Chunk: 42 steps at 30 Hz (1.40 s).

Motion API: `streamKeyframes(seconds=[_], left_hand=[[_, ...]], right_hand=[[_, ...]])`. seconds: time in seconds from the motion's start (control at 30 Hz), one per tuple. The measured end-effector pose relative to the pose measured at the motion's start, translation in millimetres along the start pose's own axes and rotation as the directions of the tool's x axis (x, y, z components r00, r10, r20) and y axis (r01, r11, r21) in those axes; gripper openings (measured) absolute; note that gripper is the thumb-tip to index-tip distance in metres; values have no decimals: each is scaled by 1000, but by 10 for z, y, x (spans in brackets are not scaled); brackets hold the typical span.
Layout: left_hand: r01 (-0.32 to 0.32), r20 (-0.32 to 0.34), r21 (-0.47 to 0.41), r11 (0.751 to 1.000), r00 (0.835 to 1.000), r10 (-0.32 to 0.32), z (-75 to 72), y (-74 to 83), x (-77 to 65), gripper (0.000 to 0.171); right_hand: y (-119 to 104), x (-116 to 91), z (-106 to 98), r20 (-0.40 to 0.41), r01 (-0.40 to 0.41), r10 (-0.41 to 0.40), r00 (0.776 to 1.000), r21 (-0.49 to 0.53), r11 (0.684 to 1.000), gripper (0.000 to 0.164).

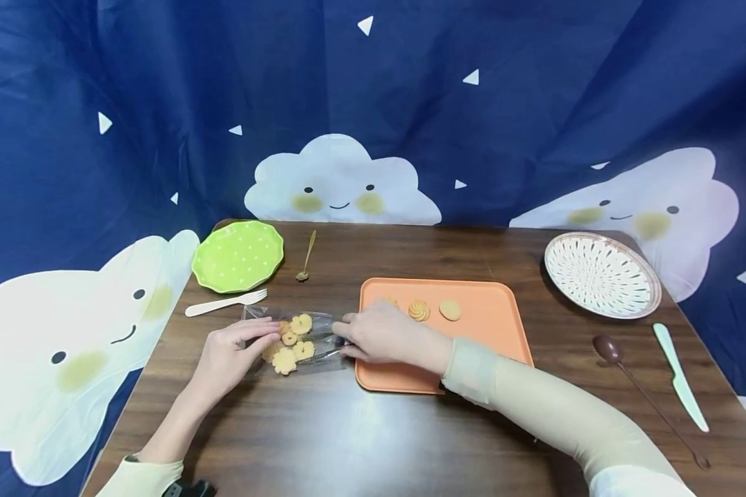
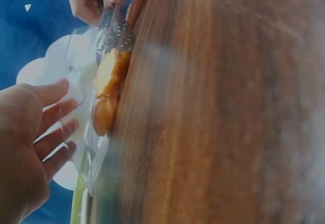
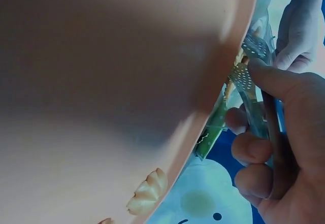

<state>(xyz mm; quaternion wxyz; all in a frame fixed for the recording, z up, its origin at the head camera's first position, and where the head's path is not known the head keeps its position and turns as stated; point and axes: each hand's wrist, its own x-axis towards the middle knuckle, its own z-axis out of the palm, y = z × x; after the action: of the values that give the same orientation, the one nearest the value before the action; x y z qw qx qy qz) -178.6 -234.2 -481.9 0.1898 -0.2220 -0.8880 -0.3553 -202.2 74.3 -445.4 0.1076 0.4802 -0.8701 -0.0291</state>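
A clear plastic bag (image 1: 326, 326) with several biscuits (image 1: 289, 338) in it lies left of the orange tray (image 1: 491, 317). My left hand (image 1: 233, 355) is at the bag's left side, its fingers fairly straight beside the film in the left wrist view. With curled fingers my right hand (image 3: 304, 137) grips metal tongs (image 3: 274, 127). Their perforated ends overlap the bag's mouth, close to the biscuits. On the tray lie a swirled biscuit (image 1: 419, 310), a smooth oval biscuit (image 1: 450, 310) and another, partly hidden behind my right hand.
A green dotted plate (image 1: 239, 255), a white fork (image 1: 226, 302) and a small gold spoon (image 1: 308, 259) are at the back left. On the right are a patterned plate (image 1: 603, 276), a brown long-handled spoon (image 1: 608, 349) and a pale green knife (image 1: 680, 378). A blue curtain (image 1: 373, 83) hangs behind the table.
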Motion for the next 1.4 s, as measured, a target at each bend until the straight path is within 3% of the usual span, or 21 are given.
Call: streamKeyframes(seconds=[0.27,0.6,0.9,1.17,1.4], left_hand=[[34,32,-17,999,999,-33,15,91,-194,17],[38,32,-8,999,999,-38,64,48,-263,16],[30,36,-26,999,999,-29,92,75,-270,15],[38,8,-68,997,999,-38,125,96,-295,15],[18,9,-55,998,1000,-17,127,52,-273,15]], right_hand=[[-129,-168,66,5,9,-10,1000,36,999,27],[-94,-430,-62,27,-108,105,994,177,978,26],[107,-974,-152,25,-220,219,975,212,952,22],[204,-1582,-170,-13,-262,267,964,161,952,24],[200,-1801,-71,-56,-243,253,966,144,959,26]])
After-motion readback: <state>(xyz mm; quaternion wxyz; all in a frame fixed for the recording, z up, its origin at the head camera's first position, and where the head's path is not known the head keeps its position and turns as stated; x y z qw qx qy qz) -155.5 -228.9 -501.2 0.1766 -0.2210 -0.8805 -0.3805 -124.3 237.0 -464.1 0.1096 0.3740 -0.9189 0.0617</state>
